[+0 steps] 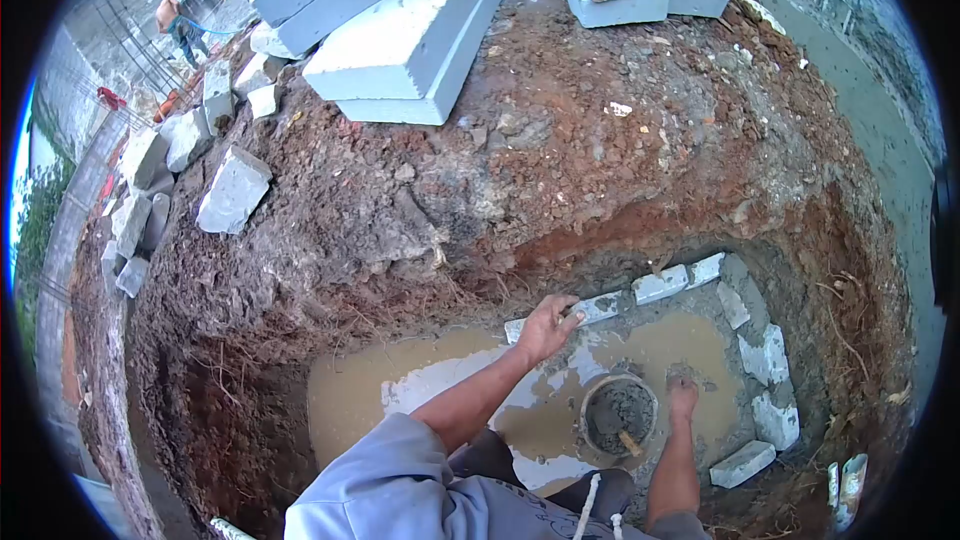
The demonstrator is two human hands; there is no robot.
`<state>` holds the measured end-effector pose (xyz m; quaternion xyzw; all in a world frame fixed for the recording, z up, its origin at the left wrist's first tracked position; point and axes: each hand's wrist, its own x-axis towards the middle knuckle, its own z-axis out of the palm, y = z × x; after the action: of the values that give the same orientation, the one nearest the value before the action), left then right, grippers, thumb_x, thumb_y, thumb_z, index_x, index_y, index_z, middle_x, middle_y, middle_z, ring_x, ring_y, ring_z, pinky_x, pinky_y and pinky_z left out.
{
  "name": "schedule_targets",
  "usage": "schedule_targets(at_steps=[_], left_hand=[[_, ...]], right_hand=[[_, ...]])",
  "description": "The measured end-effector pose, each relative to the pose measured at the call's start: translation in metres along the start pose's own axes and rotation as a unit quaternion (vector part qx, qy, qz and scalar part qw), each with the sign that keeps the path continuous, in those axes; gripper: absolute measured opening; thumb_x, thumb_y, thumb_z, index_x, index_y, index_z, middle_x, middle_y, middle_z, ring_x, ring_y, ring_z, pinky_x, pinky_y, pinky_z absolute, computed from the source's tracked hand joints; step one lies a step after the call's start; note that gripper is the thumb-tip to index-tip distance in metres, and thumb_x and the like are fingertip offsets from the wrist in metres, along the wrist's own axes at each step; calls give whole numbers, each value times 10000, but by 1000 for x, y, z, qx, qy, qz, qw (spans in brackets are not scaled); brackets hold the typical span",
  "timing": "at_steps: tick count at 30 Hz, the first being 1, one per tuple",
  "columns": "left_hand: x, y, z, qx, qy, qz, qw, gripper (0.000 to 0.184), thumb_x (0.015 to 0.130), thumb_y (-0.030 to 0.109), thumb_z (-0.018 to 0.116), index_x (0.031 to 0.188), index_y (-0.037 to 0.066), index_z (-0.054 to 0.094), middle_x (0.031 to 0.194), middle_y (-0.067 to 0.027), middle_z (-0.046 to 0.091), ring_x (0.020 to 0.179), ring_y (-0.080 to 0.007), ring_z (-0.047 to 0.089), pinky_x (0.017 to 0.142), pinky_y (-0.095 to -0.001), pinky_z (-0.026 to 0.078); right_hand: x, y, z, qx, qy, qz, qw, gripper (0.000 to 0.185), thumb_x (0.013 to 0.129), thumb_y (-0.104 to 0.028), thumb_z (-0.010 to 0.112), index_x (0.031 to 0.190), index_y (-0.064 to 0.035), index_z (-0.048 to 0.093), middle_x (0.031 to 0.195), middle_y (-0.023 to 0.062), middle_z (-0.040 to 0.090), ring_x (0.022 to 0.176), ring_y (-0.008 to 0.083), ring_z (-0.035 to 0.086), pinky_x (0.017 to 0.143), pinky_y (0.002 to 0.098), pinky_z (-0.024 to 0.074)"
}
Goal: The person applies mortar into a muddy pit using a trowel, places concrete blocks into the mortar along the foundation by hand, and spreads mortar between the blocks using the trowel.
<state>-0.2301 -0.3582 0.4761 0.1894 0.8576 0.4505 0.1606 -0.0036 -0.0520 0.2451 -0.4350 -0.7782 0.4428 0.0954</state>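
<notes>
My left hand grips a long whitish block at the far edge of the muddy pit, its thumb and fingers bent over the block. Other light blocks continue the row to the right and curve toward me, with grey mortar around them. My right hand reaches down over the brown water, beside a small patch of mortar; its fingertips are smeared or hidden there. Between my arms stands a round bucket of grey mortar, with a wooden handle sticking out.
Brown water covers the pit floor. Steep soil walls surround it. Large pale blocks are stacked on the bank above, and broken pieces lie at left. Another person stands far off at upper left.
</notes>
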Motion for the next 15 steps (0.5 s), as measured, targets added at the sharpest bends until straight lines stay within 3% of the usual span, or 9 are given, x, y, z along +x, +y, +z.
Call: schedule_targets(at_steps=[1,3,5,7,9,11,15], left_hand=[[2,9,-40,-19,44,12,999,430,915,401,593,1212,89,604,1224,-193,568,1150,-340,550,982,-394,431],[-5,14,-107,-22,143,43,989,415,914,379,600,1210,88,603,1197,-178,583,1122,-331,565,960,-393,443],[-29,16,-171,-34,229,54,971,403,911,361,608,1203,84,606,1166,-163,597,1093,-319,578,937,-388,454],[-60,19,-235,-54,294,58,952,393,906,348,616,1190,76,613,1132,-149,612,1064,-305,591,912,-381,464],[-90,-1,-288,-70,376,50,923,348,904,314,619,1151,69,634,1080,-123,635,984,-241,624,855,-341,475],[-122,-20,-339,-88,433,-27,897,343,898,291,628,1143,51,636,1067,-124,643,961,-216,630,842,-328,480],[-170,-86,-416,-96,551,-61,827,300,895,250,642,1096,29,654,1028,-146,648,923,-251,632,812,-345,497]], right_hand=[[-6,-123,-3,35,-42,-13,998,248,894,-184,611,705,-24,615,638,27,596,572,106,523,537,276,418],[9,-234,35,92,-68,-97,989,258,917,-225,610,774,-11,630,688,15,611,611,95,526,561,273,426],[-33,-380,47,122,-98,-194,968,272,934,-260,606,832,-10,640,733,6,618,654,89,533,599,263,436],[-85,-481,72,191,-105,-294,931,220,908,-211,622,836,-4,640,696,-2,574,664,81,480,615,268,413],[-126,-547,95,159,-175,-322,917,218,906,-215,624,842,-7,644,715,2,594,688,85,506,646,267,429],[-162,-589,124,117,-213,-352,904,216,900,-218,628,853,-8,648,732,13,614,705,95,533,670,273,445],[-225,-641,171,49,-233,-411,880,220,877,-231,646,881,-12,658,751,65,643,712,131,575,689,306,467]])
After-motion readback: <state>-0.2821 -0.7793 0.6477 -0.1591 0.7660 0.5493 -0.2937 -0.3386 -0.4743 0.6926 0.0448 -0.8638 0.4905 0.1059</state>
